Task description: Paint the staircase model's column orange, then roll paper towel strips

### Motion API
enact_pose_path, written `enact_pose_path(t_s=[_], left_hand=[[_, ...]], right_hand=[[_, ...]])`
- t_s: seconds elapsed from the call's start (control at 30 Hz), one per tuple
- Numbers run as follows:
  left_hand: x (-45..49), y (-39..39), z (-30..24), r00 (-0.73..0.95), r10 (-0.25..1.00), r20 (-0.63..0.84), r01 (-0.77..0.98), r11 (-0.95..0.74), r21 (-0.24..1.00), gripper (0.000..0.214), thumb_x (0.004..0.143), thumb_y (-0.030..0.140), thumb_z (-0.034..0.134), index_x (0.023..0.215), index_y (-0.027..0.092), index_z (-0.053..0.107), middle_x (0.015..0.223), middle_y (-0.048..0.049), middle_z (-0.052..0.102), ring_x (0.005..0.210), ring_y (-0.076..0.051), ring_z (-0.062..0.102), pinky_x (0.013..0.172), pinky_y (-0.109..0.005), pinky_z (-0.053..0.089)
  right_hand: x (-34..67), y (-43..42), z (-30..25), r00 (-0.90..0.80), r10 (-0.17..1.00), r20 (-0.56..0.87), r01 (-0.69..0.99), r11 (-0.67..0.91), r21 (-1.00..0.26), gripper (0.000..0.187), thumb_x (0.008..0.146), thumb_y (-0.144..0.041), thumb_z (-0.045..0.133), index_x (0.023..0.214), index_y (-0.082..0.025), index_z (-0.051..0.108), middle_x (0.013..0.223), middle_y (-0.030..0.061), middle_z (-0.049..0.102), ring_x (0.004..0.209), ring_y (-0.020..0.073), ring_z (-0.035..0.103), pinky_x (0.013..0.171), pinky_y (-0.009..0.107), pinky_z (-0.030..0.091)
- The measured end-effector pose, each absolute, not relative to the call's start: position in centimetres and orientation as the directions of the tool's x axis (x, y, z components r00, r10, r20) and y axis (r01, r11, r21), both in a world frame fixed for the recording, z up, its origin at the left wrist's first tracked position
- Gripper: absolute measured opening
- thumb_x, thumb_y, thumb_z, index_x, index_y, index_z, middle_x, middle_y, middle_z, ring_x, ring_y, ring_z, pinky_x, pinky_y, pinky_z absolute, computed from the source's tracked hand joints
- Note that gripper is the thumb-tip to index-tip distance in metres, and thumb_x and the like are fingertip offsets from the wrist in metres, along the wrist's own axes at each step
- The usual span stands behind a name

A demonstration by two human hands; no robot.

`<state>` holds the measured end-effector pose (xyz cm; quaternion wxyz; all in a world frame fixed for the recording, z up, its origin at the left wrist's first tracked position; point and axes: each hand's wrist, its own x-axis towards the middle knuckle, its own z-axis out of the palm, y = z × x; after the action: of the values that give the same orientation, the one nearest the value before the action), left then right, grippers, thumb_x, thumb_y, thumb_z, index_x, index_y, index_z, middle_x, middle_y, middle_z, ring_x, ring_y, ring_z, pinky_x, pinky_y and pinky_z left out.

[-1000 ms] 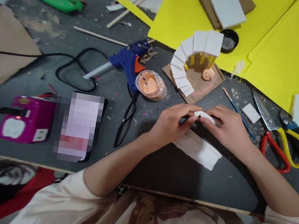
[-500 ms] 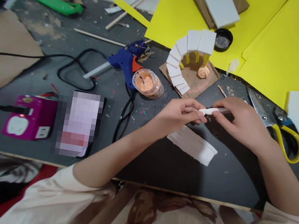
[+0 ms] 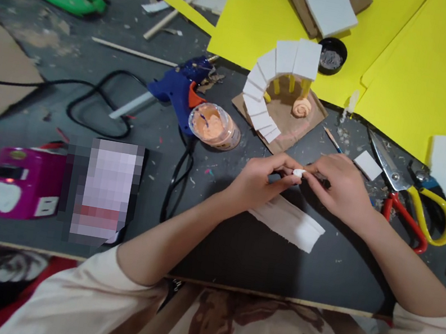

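Note:
Pinched between the fingertips of my left hand (image 3: 257, 181) is a small rolled white strip (image 3: 298, 173), soft-looking like tissue or cloth. My right hand (image 3: 340, 181) closes its fingers on the roll's other side, so most of it is hidden. Below the hands a flat white strip (image 3: 296, 225) of similar material lies on the dark table. Just beyond them stands a curved model staircase (image 3: 260, 85) with white steps and yellow supports on a cardboard base (image 3: 281, 128). A peach spiral rosette (image 3: 302, 108) sits inside its curve.
An open jar of peach paste (image 3: 215, 126) and a blue glue gun (image 3: 176, 88) lie left of the model. Farther left are a phone (image 3: 107, 193) and a purple box (image 3: 23, 182) with a cord. Yellow-handled scissors (image 3: 432, 216) and red-handled pliers or scissors (image 3: 405, 223) lie right.
My right hand has moved left and slightly down, uncovering a small white square and a red-handled tool. Less of the white roll shows between my fingers. The view has shifted slightly.

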<state>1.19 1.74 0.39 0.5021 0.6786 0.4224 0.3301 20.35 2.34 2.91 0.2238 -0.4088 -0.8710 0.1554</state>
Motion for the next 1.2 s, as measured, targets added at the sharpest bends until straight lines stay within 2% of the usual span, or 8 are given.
enact_pose_path(t_s=[0.2, 0.3, 0.47, 0.6, 0.77, 0.87, 1.0, 1.2], left_hand=[[1.3, 1.8, 0.3, 0.413, 0.91, 0.033, 0.163, -0.109, 0.981, 0.018, 0.084, 0.032, 0.06, 0.091, 0.015, 0.062, 0.082, -0.0034, 0.069, 0.077, -0.013, 0.066, 0.073, -0.023, 0.05], [1.3, 1.8, 0.4, 0.409, 0.911, 0.051, 0.155, -0.124, 0.98, 0.016, 0.085, 0.03, 0.06, 0.091, 0.016, 0.061, 0.082, -0.0024, 0.068, 0.076, -0.013, 0.065, 0.072, -0.022, 0.05], [1.3, 1.5, 0.8, 0.409, 0.899, 0.154, 0.304, -0.294, 0.906, 0.013, 0.088, 0.026, 0.055, 0.093, 0.017, 0.063, 0.086, -0.0021, 0.069, 0.078, -0.012, 0.064, 0.073, -0.022, 0.049], [1.2, 1.2, 0.4, 0.442, 0.842, 0.311, 0.429, -0.503, 0.75, 0.015, 0.091, 0.025, 0.051, 0.097, 0.018, 0.063, 0.087, -0.0031, 0.071, 0.08, -0.014, 0.064, 0.075, -0.024, 0.048], [1.1, 1.0, 0.2, 0.453, 0.787, 0.419, 0.408, -0.6, 0.688, 0.013, 0.09, 0.023, 0.052, 0.097, 0.018, 0.062, 0.087, -0.0037, 0.071, 0.078, -0.013, 0.063, 0.074, -0.024, 0.047], [1.3, 1.0, 0.7, 0.41, 0.865, 0.29, 0.379, -0.451, 0.808, 0.01, 0.088, 0.023, 0.055, 0.093, 0.018, 0.062, 0.082, -0.0015, 0.069, 0.075, -0.012, 0.063, 0.071, -0.022, 0.046], [1.4, 1.2, 1.3, 0.342, 0.932, 0.124, 0.272, -0.224, 0.936, 0.01, 0.084, 0.025, 0.06, 0.088, 0.016, 0.061, 0.076, -0.0001, 0.066, 0.07, -0.011, 0.061, 0.067, -0.02, 0.046], [1.5, 1.3, 1.6, 0.366, 0.929, -0.049, 0.147, -0.005, 0.989, 0.017, 0.083, 0.032, 0.061, 0.087, 0.015, 0.06, 0.077, -0.0034, 0.068, 0.072, -0.013, 0.064, 0.068, -0.022, 0.047]], right_hand=[[20.3, 2.2, 2.2, -0.554, 0.737, 0.387, 0.636, 0.675, -0.374, 0.014, 0.092, -0.025, 0.048, 0.086, -0.019, 0.06, 0.079, 0.0052, 0.069, 0.075, 0.019, 0.059, 0.07, 0.031, 0.039], [20.4, 2.2, 2.5, -0.54, 0.767, 0.346, 0.633, 0.642, -0.433, 0.017, 0.092, -0.029, 0.049, 0.089, -0.019, 0.061, 0.082, 0.0057, 0.071, 0.077, 0.0199, 0.061, 0.071, 0.033, 0.04], [20.2, 1.9, 3.9, -0.465, 0.879, 0.101, 0.636, 0.411, -0.653, 0.02, 0.091, -0.031, 0.049, 0.09, -0.018, 0.064, 0.083, 0.0041, 0.071, 0.077, 0.0172, 0.063, 0.071, 0.028, 0.042], [20.1, 2.1, 4.6, -0.404, 0.908, -0.111, 0.578, 0.16, -0.8, 0.024, 0.089, -0.034, 0.052, 0.072, -0.018, 0.059, 0.064, -0.0008, 0.061, 0.059, 0.011, 0.053, 0.058, 0.024, 0.037], [20.4, 2.6, 4.6, -0.487, 0.753, -0.443, 0.388, -0.268, -0.882, 0.035, 0.088, -0.047, 0.047, 0.069, -0.018, 0.055, 0.054, -0.003, 0.053, 0.044, 0.009, 0.043, 0.043, 0.023, 0.033], [20.5, 2.6, 4.9, -0.454, 0.856, -0.247, 0.498, 0.015, -0.867, 0.031, 0.09, -0.045, 0.048, 0.078, -0.017, 0.058, 0.07, 0.0017, 0.062, 0.06, 0.0132, 0.056, 0.055, 0.025, 0.042], [20.7, 2.4, 4.8, -0.624, 0.771, 0.125, 0.602, 0.577, -0.552, 0.024, 0.091, -0.033, 0.051, 0.106, -0.017, 0.059, 0.101, 0.0102, 0.069, 0.092, 0.0221, 0.063, 0.077, 0.034, 0.047], [21.2, 2.2, 3.5, -0.703, 0.655, 0.278, 0.608, 0.756, -0.243, 0.024, 0.094, -0.019, 0.041, 0.101, -0.018, 0.064, 0.087, 0.0084, 0.071, 0.082, 0.0207, 0.063, 0.073, 0.035, 0.046]])
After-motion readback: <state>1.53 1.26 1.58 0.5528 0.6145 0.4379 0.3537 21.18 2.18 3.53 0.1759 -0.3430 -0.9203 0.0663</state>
